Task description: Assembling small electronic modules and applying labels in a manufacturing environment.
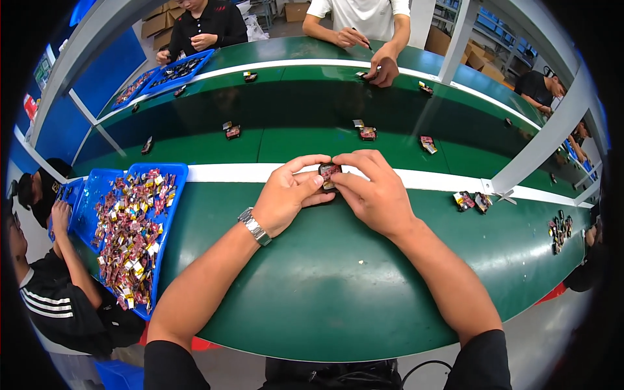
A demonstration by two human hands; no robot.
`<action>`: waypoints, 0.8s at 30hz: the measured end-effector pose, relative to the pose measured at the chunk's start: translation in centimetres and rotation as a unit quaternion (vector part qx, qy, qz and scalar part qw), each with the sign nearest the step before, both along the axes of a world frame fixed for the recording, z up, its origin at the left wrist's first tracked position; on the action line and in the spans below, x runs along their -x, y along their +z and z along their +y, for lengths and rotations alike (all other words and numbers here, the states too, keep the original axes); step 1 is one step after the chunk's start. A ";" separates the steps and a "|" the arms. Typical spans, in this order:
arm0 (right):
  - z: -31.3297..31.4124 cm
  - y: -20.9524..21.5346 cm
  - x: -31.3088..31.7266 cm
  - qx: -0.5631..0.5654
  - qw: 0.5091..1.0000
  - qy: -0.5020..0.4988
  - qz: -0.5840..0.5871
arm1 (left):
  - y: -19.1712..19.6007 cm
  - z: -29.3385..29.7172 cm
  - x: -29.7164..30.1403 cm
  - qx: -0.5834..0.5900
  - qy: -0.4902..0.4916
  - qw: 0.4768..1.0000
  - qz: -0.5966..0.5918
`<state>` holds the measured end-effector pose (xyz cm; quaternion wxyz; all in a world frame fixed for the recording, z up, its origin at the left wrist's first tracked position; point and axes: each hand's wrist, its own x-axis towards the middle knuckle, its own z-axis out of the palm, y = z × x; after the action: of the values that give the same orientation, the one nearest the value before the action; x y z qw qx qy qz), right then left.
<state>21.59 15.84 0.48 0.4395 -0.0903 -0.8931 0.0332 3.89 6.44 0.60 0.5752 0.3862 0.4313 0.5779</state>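
Note:
A small black casing with a reddish circuit board in it (329, 175) sits between my hands, over the white strip along the green bench. My left hand (291, 190), with a metal watch (254, 225) at its wrist, grips its left side, the thumb on its face. On the other side my right hand (377, 190) pinches the same casing between thumb and fingers. The fingertips cover part of it. To the left stands a blue tray (181, 188) heaped with loose reddish boards with yellow and white pieces (132, 244).
Beyond the white strip, a dark green belt (273, 146) carries scattered assemblies, such as one (368, 132). Two more (473, 201) lie right, by a grey post (543, 146); a cluster (559, 232) lies farther right. Co-workers sit opposite and at both sides; one opposite holds a pen-like tool (368, 44).

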 end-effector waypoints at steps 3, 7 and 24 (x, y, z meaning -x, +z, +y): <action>-0.1 0.5 -0.1 0.107 0.994 0.027 -0.003 | -0.1 0.0 0.2 -0.007 -0.008 1.000 0.017; 0.4 -0.1 0.1 0.031 0.999 0.029 -0.014 | -0.1 0.0 0.2 -0.001 0.001 0.999 0.032; -0.5 0.1 0.7 0.229 0.971 0.046 -0.050 | -0.3 -0.5 1.4 -0.029 -0.038 0.998 0.039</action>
<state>20.87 15.37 0.57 0.3596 -0.1492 -0.8860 0.2518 2.54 5.96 0.31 0.5678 0.4413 0.4217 0.5523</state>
